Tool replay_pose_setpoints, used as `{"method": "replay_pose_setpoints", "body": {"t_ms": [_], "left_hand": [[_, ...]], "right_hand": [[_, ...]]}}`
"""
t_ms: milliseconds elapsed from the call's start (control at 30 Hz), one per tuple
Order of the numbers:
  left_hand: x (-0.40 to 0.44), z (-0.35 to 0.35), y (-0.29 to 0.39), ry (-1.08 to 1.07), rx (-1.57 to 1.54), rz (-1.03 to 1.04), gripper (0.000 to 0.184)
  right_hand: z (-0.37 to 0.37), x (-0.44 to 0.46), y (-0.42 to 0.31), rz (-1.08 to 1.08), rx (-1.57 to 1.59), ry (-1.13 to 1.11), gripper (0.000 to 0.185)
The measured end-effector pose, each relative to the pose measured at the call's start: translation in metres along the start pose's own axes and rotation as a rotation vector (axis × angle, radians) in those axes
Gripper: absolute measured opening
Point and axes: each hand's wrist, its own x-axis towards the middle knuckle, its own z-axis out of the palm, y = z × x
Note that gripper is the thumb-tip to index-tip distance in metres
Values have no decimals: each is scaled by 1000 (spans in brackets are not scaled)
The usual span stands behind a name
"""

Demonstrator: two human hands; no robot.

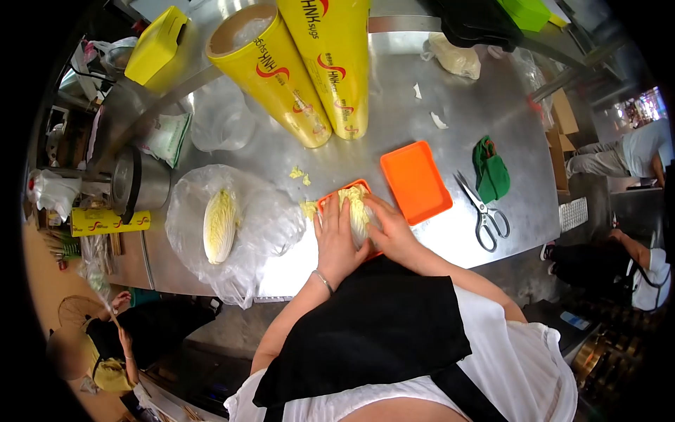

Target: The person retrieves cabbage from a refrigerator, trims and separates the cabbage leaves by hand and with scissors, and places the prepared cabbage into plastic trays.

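Observation:
A pale yellow napa cabbage [357,211] lies in an orange tray [365,184] near the table's front edge, partly covered by my hands. My left hand [339,235] presses along its left side with fingers together. From the right, my right hand [391,231] curls its fingers and thumb against the same cabbage. An orange tray [416,181] with nothing in it sits just right of my hands. Farther left, a second napa cabbage [221,226] rests on a clear plastic bag [271,232]. Small leaf scraps [299,174] lie behind my left hand.
Scissors [482,211] and a green cloth item [491,172] lie to the right. Two yellow film rolls [334,70] stand at the back. A metal pot [140,184] is at left. One person [112,352] is at lower left; others [643,274] are at right.

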Motion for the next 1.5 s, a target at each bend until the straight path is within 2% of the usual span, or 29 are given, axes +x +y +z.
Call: {"method": "replay_pose_setpoints", "body": {"t_ms": [100,233,333,400,600,667,700,867,1100,1167,1200,1267,1300,1333,1400,1467,1500], "left_hand": [[1,10,-4,96,-94,69,85],[1,20,-11,147,-202,27,83],[3,16,-10,106,-287,-38,79],[3,17,-12,91,-462,-88,78],[2,12,4,134,-343,-34,65],[1,6,11,113,-77,-1,64],[0,11,11,116,-77,-4,64],[2,23,16,210,-482,-6,63],[-2,35,-7,233,-684,63,54],[-7,22,-10,182,-1143,-109,49],[-10,14,-13,180,-1143,-105,49],[-24,-4,-16,306,-1004,-175,47],[-31,-10,-15,279,-954,-309,47],[-37,-4,-15,283,-955,-311,47],[-46,9,-18,120,-993,-342,47],[-43,10,-10,58,-741,-274,53],[-41,16,-11,50,-729,-278,55]], "right_hand": [[8,-4,2,49,59,-18,55],[9,-3,7,50,129,-27,55],[6,-4,5,-17,-10,-45,55],[4,-6,3,-43,-189,1,56],[6,-7,-3,-67,-231,49,57],[5,-8,-3,-70,-266,18,55],[5,-8,-3,-73,-297,-11,53],[9,-8,9,-91,-276,24,53],[8,-10,6,-120,-285,33,50],[5,-10,4,-117,-287,1,49],[3,-9,3,-108,-290,-27,49],[1,-9,0,-99,-294,-30,49],[1,-10,-1,-104,-295,-41,49],[1,-10,1,-107,-297,-45,49],[5,-9,6,-114,-299,-5,49],[5,-8,3,-106,-285,-15,49],[3,-8,3,-94,-281,-19,49]]}}
